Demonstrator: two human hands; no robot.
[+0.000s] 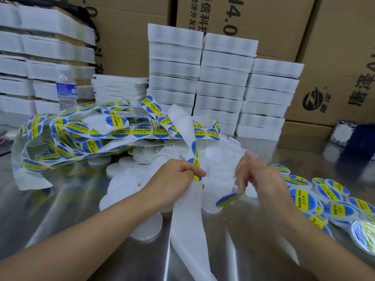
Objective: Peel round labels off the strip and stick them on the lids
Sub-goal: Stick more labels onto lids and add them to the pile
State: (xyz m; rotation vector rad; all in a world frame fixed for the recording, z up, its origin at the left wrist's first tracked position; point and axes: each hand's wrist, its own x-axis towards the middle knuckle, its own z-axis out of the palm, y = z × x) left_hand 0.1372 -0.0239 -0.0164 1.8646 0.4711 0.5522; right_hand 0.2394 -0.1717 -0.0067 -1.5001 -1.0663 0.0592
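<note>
A long white backing strip [188,224] carries round blue and yellow labels and lies tangled across the table at the left [85,136]. My left hand [174,177] grips the strip at a label, fingers curled round it. My right hand [257,179] is blurred with motion and pinches one peeled round label [228,198] just above the pile of bare white lids [138,169]. Lids that carry labels [324,197] lie in a heap at the right.
The table top [60,209] is shiny metal. Stacks of white trays [221,82] stand behind the lids, with more at the far left. A water bottle [66,88] stands at the back left. Cardboard boxes [274,23] line the rear. A dark blue box [357,136] sits at the right.
</note>
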